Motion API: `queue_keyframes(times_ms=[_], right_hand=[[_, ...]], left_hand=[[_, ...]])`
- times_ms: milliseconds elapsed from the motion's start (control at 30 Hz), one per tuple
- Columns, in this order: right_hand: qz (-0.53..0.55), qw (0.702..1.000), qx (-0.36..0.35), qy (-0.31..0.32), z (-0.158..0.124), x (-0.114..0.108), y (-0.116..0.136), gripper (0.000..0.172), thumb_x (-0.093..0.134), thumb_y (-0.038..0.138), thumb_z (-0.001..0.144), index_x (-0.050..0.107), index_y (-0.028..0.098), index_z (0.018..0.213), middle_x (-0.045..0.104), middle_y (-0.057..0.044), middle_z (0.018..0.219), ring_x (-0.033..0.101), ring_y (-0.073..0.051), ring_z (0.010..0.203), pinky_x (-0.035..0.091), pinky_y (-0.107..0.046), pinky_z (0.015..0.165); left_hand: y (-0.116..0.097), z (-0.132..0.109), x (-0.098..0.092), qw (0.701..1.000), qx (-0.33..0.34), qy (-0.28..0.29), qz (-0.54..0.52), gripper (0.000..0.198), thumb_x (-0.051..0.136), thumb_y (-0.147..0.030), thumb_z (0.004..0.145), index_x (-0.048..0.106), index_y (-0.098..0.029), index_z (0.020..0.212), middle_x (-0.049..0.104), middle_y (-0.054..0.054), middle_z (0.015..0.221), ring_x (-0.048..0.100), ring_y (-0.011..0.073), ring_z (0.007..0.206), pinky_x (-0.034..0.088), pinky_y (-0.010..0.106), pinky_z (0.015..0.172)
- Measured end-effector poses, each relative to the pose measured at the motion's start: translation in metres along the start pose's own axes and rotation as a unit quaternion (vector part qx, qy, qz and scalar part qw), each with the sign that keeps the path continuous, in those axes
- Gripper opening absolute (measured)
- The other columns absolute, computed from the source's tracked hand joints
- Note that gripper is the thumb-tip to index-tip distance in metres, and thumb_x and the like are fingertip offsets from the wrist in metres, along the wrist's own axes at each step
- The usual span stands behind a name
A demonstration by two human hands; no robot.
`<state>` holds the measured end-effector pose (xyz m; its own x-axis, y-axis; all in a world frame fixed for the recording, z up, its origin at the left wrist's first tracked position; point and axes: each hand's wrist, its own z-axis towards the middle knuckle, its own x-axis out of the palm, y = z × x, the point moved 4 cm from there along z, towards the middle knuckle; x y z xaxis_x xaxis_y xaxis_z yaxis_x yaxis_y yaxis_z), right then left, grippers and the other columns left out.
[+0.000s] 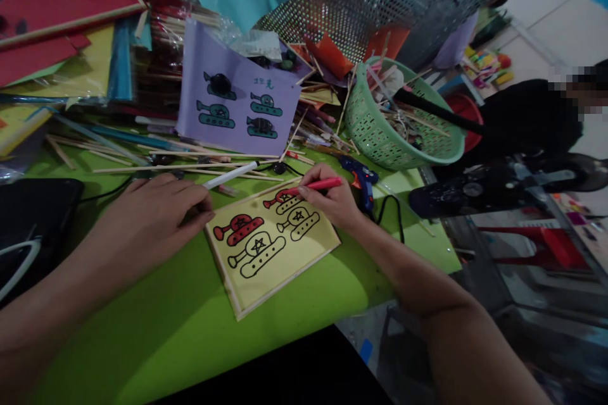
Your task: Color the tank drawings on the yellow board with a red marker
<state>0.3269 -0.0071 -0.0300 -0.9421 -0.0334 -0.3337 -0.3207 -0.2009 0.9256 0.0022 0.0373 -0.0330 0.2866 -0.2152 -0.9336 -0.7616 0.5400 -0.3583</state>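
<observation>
A yellow card with a thin wooden frame (304, 253) lies on the green table, bearing several black-outlined tank drawings. The upper left tank is coloured red; the upper right one is partly red. My right hand (327, 199) grips a red marker (325, 184), its tip hidden by the fingers over the upper right tank. At the card's upper left corner, my left hand (166, 209) has thumb and finger closed on the frame's edge. A white marker (232, 174) lies right by those fingers; whether they touch it I cannot tell.
Behind the card stands a purple sheet with tanks (237, 101), amid wooden sticks (180, 169). To the right are a blue glue gun (363, 180) and a green basket (399, 139). A black device (38, 221) lies left; a person in black (527, 120) is at far right.
</observation>
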Motion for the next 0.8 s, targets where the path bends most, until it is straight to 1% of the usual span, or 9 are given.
queue_keyframes(times_ms=[167,300,400,600,700,800], right_hand=[[0.003,1.0,0.004,0.001,0.0003,-0.0001,0.0007,0.022,0.092,0.039,0.095,0.076,0.024,0.091,0.072,-0.001,0.088,0.069,-0.018,0.08,0.055,-0.034,0.073],[0.002,1.0,0.021,0.004,0.0005,0.0005,0.0017,0.026,0.093,0.044,0.094,0.076,0.025,0.089,0.071,-0.001,0.088,0.069,-0.02,0.08,0.056,-0.036,0.073],[0.015,1.0,0.02,0.002,0.0,0.0003,0.0029,0.024,0.093,0.041,0.094,0.076,0.025,0.09,0.072,-0.001,0.088,0.069,-0.019,0.079,0.055,-0.035,0.073],[0.028,0.999,0.013,-0.038,-0.0013,-0.0039,0.0026,0.017,0.088,0.031,0.095,0.073,0.025,0.091,0.069,0.001,0.083,0.065,-0.018,0.077,0.051,-0.034,0.072],[0.021,0.998,0.018,-0.057,-0.0009,-0.0053,0.0007,0.017,0.087,0.032,0.093,0.071,0.025,0.09,0.067,0.002,0.081,0.063,-0.018,0.075,0.049,-0.034,0.07],[0.014,0.998,0.026,-0.053,-0.0003,-0.0047,-0.0007,0.017,0.085,0.034,0.092,0.071,0.025,0.089,0.066,0.002,0.081,0.063,-0.018,0.074,0.049,-0.034,0.07]], left_hand=[[-0.001,-0.0003,-0.0001,1.0,-0.002,0.007,0.02,0.027,0.053,-0.047,0.099,0.07,-0.032,0.085,0.077,0.005,0.087,0.067,0.0337,0.099,0.044,0.047,0.086],[-0.0021,0.0003,-0.0018,1.0,-0.003,0.024,0.009,0.031,0.049,-0.05,0.1,0.07,-0.032,0.086,0.077,0.007,0.088,0.067,0.0346,0.098,0.043,0.048,0.087],[-0.0022,0.0008,-0.0029,1.0,-0.006,0.021,0.003,0.033,0.047,-0.051,0.1,0.07,-0.032,0.086,0.077,0.007,0.087,0.067,0.035,0.098,0.043,0.049,0.087],[0.0005,0.0003,-0.0001,1.0,-0.004,0.03,0.007,0.031,0.049,-0.05,0.1,0.072,-0.032,0.088,0.076,0.007,0.088,0.066,0.0352,0.098,0.043,0.049,0.088],[0.0007,-0.0003,-0.0004,1.0,-0.001,0.024,0.001,0.032,0.05,-0.05,0.101,0.074,-0.032,0.091,0.076,0.007,0.09,0.067,0.0352,0.098,0.043,0.048,0.089],[0.0001,-0.0005,-0.0011,1.0,-0.002,0.021,-0.003,0.031,0.05,-0.048,0.101,0.074,-0.031,0.09,0.077,0.007,0.09,0.067,0.035,0.099,0.043,0.048,0.088]])
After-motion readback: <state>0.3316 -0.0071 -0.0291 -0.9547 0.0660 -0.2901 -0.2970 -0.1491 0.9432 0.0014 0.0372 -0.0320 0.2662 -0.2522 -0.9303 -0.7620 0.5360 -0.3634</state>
